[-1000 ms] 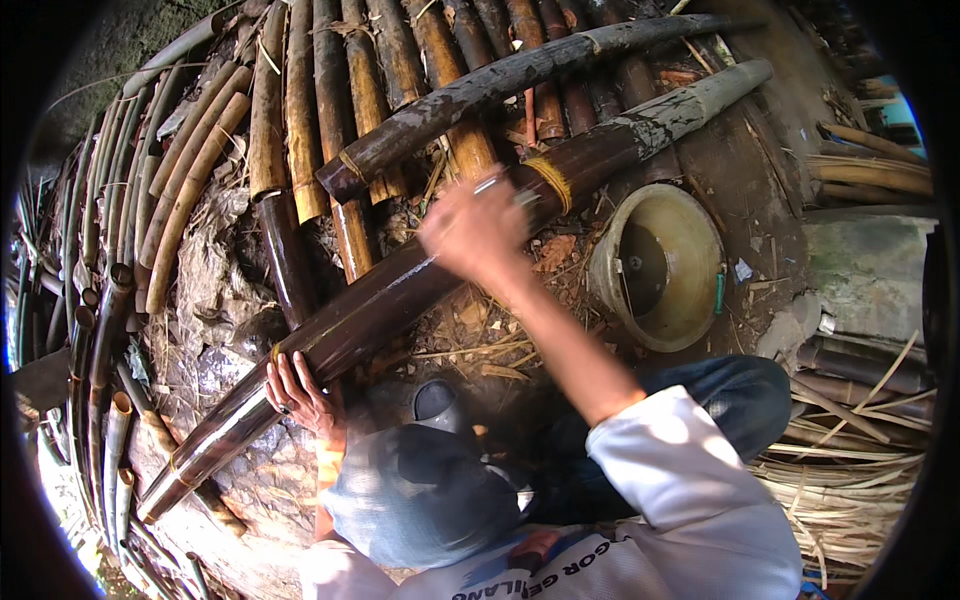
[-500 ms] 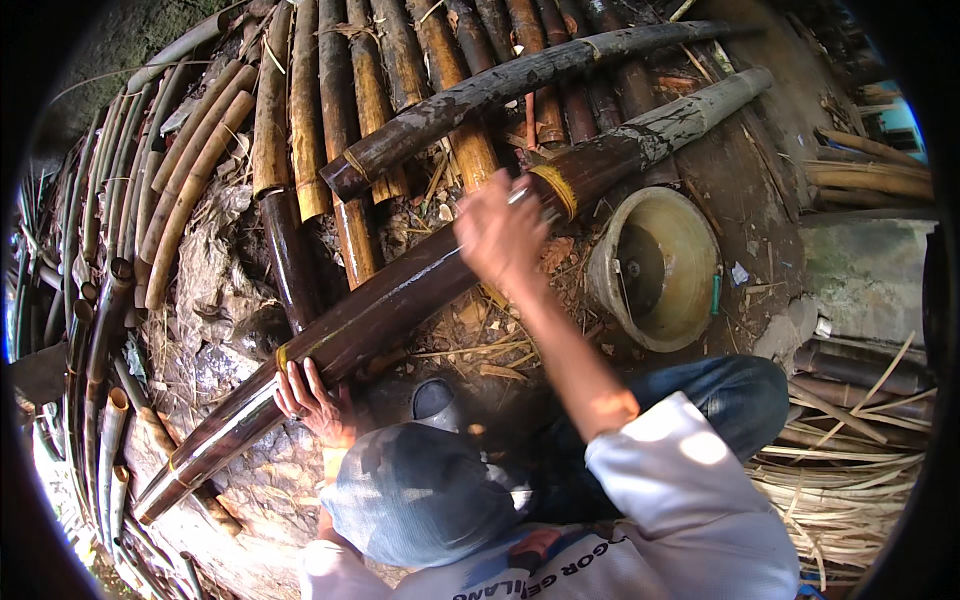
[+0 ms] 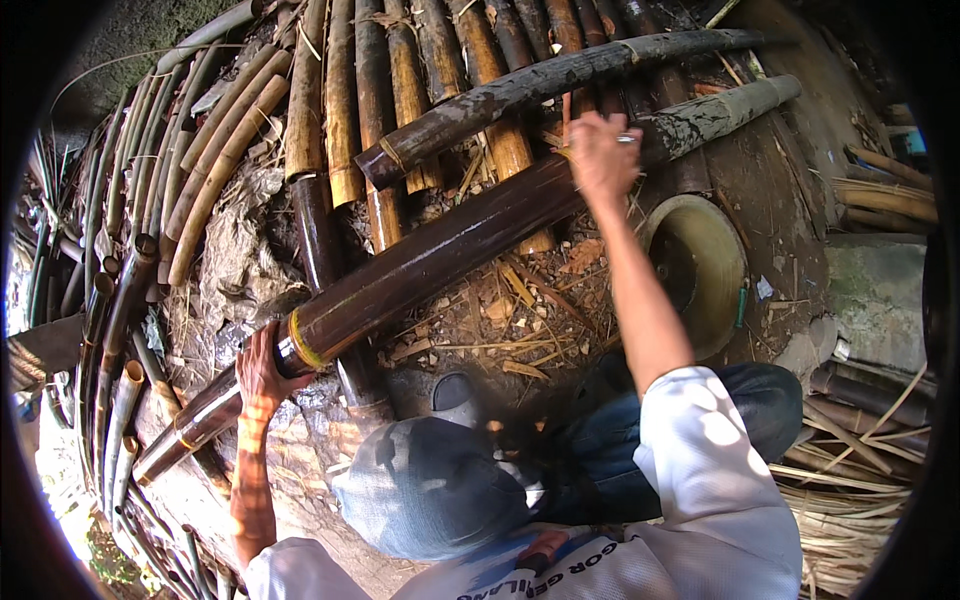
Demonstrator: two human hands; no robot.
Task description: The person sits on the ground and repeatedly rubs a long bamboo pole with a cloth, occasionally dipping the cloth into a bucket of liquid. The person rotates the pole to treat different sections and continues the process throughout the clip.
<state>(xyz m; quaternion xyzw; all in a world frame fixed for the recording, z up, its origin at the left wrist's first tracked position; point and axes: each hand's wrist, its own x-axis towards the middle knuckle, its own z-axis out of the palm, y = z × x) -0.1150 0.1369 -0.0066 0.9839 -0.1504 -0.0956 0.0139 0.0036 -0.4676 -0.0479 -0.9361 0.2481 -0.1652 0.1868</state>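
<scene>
A thick, dark, wet bamboo pole (image 3: 440, 245) lies slantwise in front of me, from lower left up to the far right, where it turns grey. Just left of a yellowish ring on the pole, my left hand (image 3: 266, 368) grips it, thumb on the near side and fingers over the far side. My right hand (image 3: 604, 160), wearing a finger ring, is closed over the pole's right part, covering the other joint. It is slightly blurred, and whatever its curled fingers may hold is hidden.
A second grey bamboo pole (image 3: 530, 90) lies beyond, across several upright brown poles (image 3: 341, 110). Right of the pole stands a round basin (image 3: 735, 255), partly behind my right forearm. More bamboo (image 3: 215, 170) is stacked at left; split strips (image 3: 850, 510) lie at lower right.
My right hand has moved up and right along the pole onto the far joint. The left hand has shifted left past the yellowish ring and now wraps the pole instead of resting on it.
</scene>
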